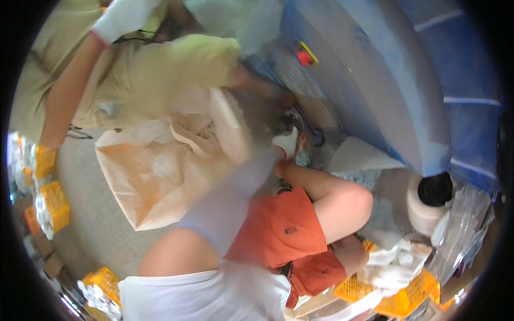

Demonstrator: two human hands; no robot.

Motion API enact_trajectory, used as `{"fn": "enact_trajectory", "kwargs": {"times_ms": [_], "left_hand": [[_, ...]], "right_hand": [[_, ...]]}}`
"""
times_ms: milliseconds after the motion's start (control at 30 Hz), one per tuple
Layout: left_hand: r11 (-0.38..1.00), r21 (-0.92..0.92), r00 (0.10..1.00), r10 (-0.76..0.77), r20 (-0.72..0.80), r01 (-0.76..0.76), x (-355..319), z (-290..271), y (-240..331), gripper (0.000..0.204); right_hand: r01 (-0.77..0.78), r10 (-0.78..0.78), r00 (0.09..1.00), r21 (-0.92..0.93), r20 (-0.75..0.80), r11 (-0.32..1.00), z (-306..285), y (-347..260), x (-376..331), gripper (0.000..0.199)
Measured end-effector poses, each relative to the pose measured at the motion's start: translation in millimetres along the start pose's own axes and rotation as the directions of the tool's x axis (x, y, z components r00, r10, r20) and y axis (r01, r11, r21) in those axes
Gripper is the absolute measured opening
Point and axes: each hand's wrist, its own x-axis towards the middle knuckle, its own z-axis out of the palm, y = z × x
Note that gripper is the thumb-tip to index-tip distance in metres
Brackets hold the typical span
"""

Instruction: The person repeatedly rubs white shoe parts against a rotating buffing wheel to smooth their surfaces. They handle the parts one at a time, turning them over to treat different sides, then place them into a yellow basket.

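Note:
My left arm, in a grey sleeve, reaches from the lower left to the middle of the view. At its end is my left hand (287,141) in a white glove with a red cuff. It is low beside the foot of a blue machine (369,80), next to small clear or pale scraps I cannot make out. Blur hides its fingers and whatever they touch. My right hand is not visible. A co-worker's bare hand (286,100) is just beyond mine, by a ribbed panel of the machine. A large cream sack (144,176) lies left of my arm.
The co-worker in beige, with one white-gloved hand (126,18), leans in at upper left. A red stop button (305,55) sits on the machine. A white container (423,211) with a black lid stands right. Yellow crates (399,299) are at lower right; others (53,203) line the left.

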Motion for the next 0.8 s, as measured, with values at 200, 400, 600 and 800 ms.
{"fn": "enact_trajectory", "kwargs": {"times_ms": [200,400,600,800], "left_hand": [[0.942,0.251,0.973,0.231,0.005,-0.225,-25,-13,15,0.059],[0.898,0.356,0.956,0.291,-0.043,-0.258,6,12,20,0.057],[0.923,0.179,0.934,0.354,-0.044,-0.342,-8,-17,-24,0.054],[0.793,-0.563,0.958,0.086,-0.273,-0.231,-86,-97,26,0.045]], "right_hand": [[0.023,-0.021,1.000,-0.061,0.021,0.998,1,-4,-5,0.056],[0.029,-0.029,1.000,-0.017,0.013,0.999,-21,11,-7,0.059],[-0.068,0.089,0.985,0.144,-0.146,0.987,-103,33,-85,0.061],[-0.225,0.353,0.929,0.585,-0.112,0.779,-139,105,-123,0.064]]}}
